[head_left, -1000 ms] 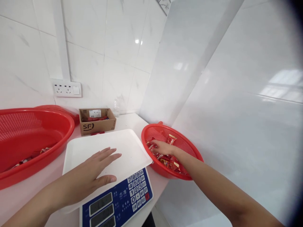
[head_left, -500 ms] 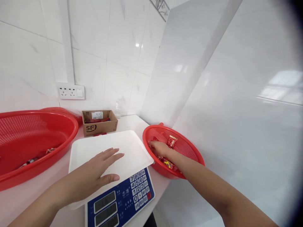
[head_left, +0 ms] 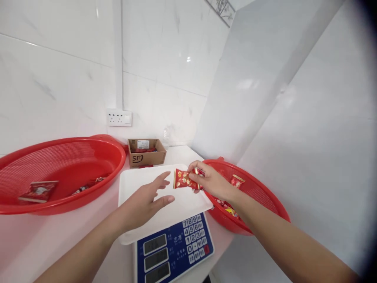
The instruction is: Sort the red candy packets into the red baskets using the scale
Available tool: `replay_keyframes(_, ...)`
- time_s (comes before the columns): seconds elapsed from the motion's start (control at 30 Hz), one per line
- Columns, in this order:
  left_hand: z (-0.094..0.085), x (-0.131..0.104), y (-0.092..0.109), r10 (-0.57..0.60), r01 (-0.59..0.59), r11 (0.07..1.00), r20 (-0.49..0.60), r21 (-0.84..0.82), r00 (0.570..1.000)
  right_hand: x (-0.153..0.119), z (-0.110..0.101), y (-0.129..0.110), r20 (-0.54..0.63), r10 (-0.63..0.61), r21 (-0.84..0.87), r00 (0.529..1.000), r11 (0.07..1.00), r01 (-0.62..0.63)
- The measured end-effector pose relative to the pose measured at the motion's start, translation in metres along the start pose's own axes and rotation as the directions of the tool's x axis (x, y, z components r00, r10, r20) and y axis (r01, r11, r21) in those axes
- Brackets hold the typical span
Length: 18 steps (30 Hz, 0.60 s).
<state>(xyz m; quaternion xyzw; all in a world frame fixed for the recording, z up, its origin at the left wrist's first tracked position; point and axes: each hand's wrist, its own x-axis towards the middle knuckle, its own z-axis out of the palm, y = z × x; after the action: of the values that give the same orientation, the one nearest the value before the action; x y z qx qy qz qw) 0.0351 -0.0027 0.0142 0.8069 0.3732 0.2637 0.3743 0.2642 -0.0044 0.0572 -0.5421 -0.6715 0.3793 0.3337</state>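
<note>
My right hand (head_left: 209, 181) grips a small red packet with gold patterns (head_left: 183, 179) above the right side of the scale's white tray (head_left: 138, 212). Some more red wrapping shows between its fingers, partly hidden. Over the middle of the same tray is my left hand (head_left: 147, 202), its fingers apart, thumb towards me and nothing held. A narrow gap separates its fingertips from the packet. The scale's blue panel (head_left: 176, 245) with keys and displays faces me. To the right, a red basket (head_left: 265, 196) holds several small wrapped packets, one of them a red packet (head_left: 237, 181) near its back.
A larger red basket (head_left: 79, 145) stands at the left with a few dark red packets (head_left: 41, 191) inside. Behind the scale sits a cardboard box (head_left: 147, 159) near the tiled wall. A socket panel (head_left: 119, 118) is on that wall; a grey panel closes off the right side.
My right hand has come out of the right basket with the red packet and moved left over the tray. The view has turned left, showing more of the left basket.
</note>
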Motion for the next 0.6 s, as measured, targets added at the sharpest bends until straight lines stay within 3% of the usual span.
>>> replay_keyframes(0.07,0.000,0.002,0.002,-0.003,-0.003,0.979,-0.031,-0.203,1.000,-0.002,0.019,-0.011,0.092,-0.046,0.098,0.995,0.995,0.037)
replay_keyframes(0.2,-0.003,0.006,0.002,-0.033,-0.032,0.858,-0.116,-0.513,0.993,-0.001,0.038,-0.020,0.139,-0.047,0.139,0.989,0.990,0.027)
replay_keyframes(0.4,-0.011,0.010,-0.002,-0.040,-0.138,0.847,-0.320,-0.514,0.947,0.005,0.049,-0.008,0.194,0.048,0.096,0.980,0.993,-0.068)
replay_keyframes(0.6,-0.019,0.010,-0.006,-0.039,-0.170,0.837,-0.366,-0.520,0.930,0.004,0.046,-0.003,0.255,0.069,0.068,0.964,0.994,-0.090)
